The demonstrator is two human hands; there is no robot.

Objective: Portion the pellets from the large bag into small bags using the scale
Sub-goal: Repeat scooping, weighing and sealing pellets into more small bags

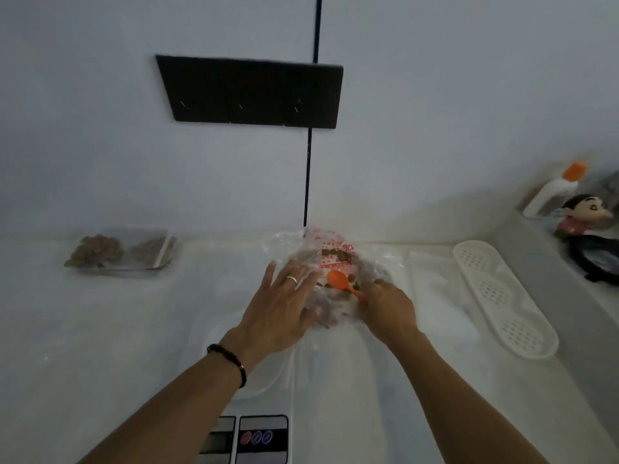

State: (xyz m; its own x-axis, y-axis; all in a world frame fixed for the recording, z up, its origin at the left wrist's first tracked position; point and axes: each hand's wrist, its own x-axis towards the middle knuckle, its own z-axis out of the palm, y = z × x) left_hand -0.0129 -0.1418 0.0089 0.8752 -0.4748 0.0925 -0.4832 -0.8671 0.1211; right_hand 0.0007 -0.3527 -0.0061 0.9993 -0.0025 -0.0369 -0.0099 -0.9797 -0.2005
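Your right hand pinches the orange spoon inside the big bag at twelve o'clock of the scale, your left hand lies flat, fingers spread, on its film; a steep lift could scatter pellets.

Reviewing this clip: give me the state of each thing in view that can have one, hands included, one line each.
Large bag: open, pellets inside, lying on the counter.
Orange spoon: held by its handle, bowl over the bag's pellets.
Right hand: closed on the spoon handle.
Left hand: fingers spread, resting flat on the bag.
Small bags: already filled, lying far left.
Scale: display too blurred to read.
White bottle: upright, orange cap on.
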